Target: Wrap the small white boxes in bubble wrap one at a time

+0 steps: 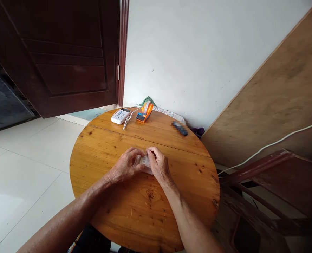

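Both hands meet over the middle of the round wooden table [100, 154], around a small clear plastic box [145, 160] with a pale printed label on top. My left hand [127, 164] grips the box's left side, its thumb along the near edge and the fingers curled over the far edge. On the right side, my right hand [159, 165] is closed against the box, thumb and fingertips pressed near its far corner. The fingers cover much of the box, so its lid and edges are partly hidden.
Toward the table's far side are a white labelled device [121, 116], a white cable [127, 123], an orange tape dispenser [144, 112] and a blurred dark object [180, 128]. Behind them stands a white wall [177, 63]. A wooden chair [277, 182] is at right, a dark door [74, 59] at left.
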Available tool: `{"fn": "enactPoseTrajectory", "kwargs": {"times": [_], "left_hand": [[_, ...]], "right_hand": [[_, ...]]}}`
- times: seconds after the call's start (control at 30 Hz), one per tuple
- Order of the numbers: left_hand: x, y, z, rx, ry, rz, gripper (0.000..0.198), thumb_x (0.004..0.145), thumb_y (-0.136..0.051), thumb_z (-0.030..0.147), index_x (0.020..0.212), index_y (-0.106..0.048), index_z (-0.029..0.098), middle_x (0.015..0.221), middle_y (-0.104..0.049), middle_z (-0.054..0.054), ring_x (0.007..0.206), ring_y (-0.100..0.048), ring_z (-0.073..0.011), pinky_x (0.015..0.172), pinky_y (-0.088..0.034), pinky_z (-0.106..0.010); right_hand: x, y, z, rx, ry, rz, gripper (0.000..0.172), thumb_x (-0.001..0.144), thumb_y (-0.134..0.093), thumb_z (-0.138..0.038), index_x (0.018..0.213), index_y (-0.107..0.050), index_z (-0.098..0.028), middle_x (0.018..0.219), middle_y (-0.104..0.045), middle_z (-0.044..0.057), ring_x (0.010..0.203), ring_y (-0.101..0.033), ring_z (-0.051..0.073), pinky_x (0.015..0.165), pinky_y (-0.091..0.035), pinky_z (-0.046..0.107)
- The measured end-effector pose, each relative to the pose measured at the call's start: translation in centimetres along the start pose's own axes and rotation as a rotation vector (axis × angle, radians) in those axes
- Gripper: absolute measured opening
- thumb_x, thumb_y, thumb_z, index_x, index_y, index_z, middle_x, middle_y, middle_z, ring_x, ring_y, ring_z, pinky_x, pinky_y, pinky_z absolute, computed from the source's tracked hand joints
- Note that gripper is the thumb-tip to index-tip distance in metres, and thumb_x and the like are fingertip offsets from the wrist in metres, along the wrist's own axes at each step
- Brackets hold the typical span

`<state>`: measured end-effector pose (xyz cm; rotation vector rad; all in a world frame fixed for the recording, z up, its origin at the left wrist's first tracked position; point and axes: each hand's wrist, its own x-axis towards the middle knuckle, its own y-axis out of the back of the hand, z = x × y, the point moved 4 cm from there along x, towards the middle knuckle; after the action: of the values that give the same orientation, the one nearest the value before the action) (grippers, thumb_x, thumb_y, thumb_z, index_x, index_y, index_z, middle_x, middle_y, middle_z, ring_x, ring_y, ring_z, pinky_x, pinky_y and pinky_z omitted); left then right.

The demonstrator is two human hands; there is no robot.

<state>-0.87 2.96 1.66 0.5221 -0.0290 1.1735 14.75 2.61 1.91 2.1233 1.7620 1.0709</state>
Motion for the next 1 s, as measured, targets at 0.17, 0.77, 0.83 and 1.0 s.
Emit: {"fn": "enactPoseTrajectory", "kwargs": {"times": [0.17, 0.77, 0.83, 1.0], "left_hand": [[0.3, -0.2, -0.2, -0.009, 0.046, -0.017, 0.027, 0.072, -0.067, 0.021, 0.099, -0.065, 0.019, 0.100, -0.061, -0.004, 0.081, -0.057, -0.0156, 0.075, -0.049, -0.028], [0.3, -0.2, -0.2, -0.073, 0.109, -0.006, 0.029, 0.070, -0.069, 0.024, 0.097, -0.064, 0.018, 0.097, -0.060, -0.001, 0.077, -0.057, -0.0136, 0.071, -0.047, -0.026], [0.4, -0.1, -0.1, -0.080, 0.112, -0.008, 0.029, 0.070, -0.070, 0.025, 0.097, -0.064, 0.018, 0.097, -0.061, -0.002, 0.078, -0.058, -0.0143, 0.073, -0.048, -0.027], [0.4, -0.1, -0.3, -0.079, 0.114, -0.030, 0.029, 0.072, -0.070, 0.027, 0.099, -0.062, 0.018, 0.097, -0.061, -0.002, 0.078, -0.058, -0.0143, 0.073, -0.049, -0.028]], "right_hand": [[-0.1, 0.6, -0.4, 0.017, -0.006, -0.015, 0.021, 0.093, -0.046, -0.036, 0.087, -0.061, -0.023, 0.079, -0.068, 0.000, 0.070, -0.062, 0.016, 0.066, -0.044, 0.024], [-0.3, 2.3, -1.8, 0.104, 0.186, -0.185, 0.017, 0.085, -0.053, -0.017, 0.082, -0.068, -0.022, 0.089, -0.071, 0.004, 0.084, -0.067, 0.016, 0.076, -0.051, 0.025], [-0.3, 2.4, -1.6, 0.088, 0.208, -0.205, 0.017, 0.084, -0.054, -0.017, 0.083, -0.071, -0.022, 0.094, -0.071, 0.005, 0.090, -0.068, 0.017, 0.080, -0.052, 0.026], [-0.5, 2.8, -1.4, 0.077, 0.191, -0.292, 0.018, 0.084, -0.058, -0.020, 0.088, -0.076, -0.022, 0.106, -0.071, 0.008, 0.099, -0.068, 0.020, 0.087, -0.053, 0.031]]}}
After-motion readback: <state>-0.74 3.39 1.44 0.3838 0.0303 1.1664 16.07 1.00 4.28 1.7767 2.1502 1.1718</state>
